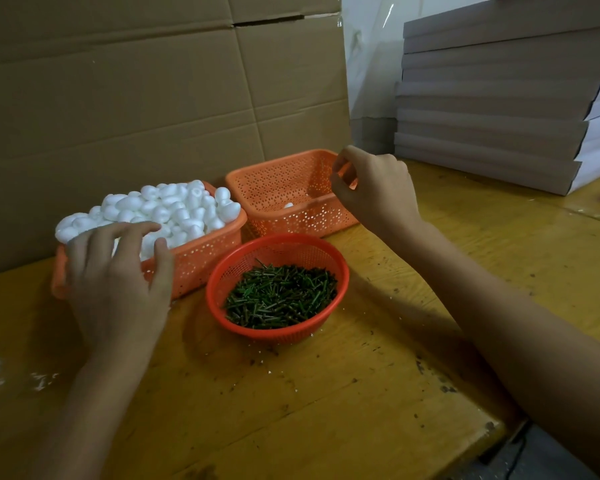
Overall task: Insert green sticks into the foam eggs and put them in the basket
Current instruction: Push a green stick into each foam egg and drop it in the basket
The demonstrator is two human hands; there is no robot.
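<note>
The foam eggs (174, 206) lie just under the spread, empty left hand (115, 282), well apart from the loosely curled, empty right hand (374, 188).

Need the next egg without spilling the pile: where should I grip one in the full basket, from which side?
Pinch a top foam egg across its short width, coming from above: the pile stands heaped over the rim of the orange basket, so a sideways reach may knock neighbours out.

The left hand (118, 271) is spread over the heaped foam eggs (174, 206); the right hand (371, 188) is held above the far basket (284, 181).
</note>
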